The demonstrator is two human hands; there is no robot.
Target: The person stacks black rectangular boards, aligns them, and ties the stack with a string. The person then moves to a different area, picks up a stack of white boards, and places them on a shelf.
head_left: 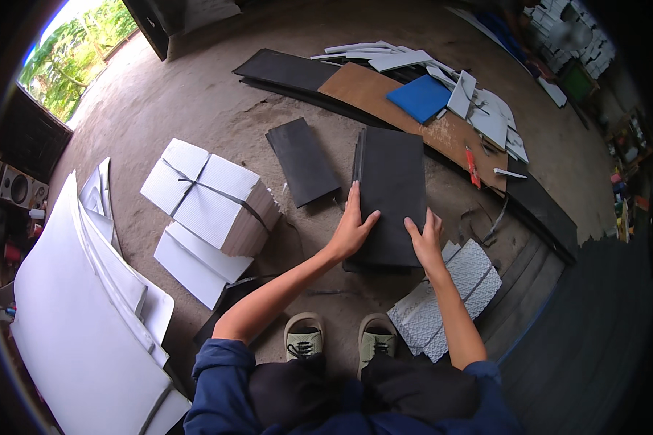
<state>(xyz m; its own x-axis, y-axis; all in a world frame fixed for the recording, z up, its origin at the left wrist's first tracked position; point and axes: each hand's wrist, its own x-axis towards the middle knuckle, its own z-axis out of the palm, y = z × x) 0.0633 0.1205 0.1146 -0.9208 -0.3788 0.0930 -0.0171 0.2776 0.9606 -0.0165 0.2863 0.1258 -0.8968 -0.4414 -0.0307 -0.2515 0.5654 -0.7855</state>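
A stack of black rectangular sheets (389, 196) stands in front of my feet, its long side running away from me. My left hand (352, 226) grips its left side, with the thumb on the top sheet and the fingers along the edge. On the opposite side, near the front right corner, my right hand (426, 241) holds it the same way. Some sheet edges at the far left corner stick out unevenly. Another black piece (303, 161) lies flat to the left of the stack. Further left is a white block of stacked sheets (209, 190), tied crosswise with a dark strap.
Large white sheets (72, 312) lean at the left. Beyond the stack, a long brown board (384, 90) carries a blue piece (419, 98), white offcuts (486, 119) and a red cutter (473, 168). A textured white bundle (450, 301) lies beside my right forearm. A person (519, 29) is at far right.
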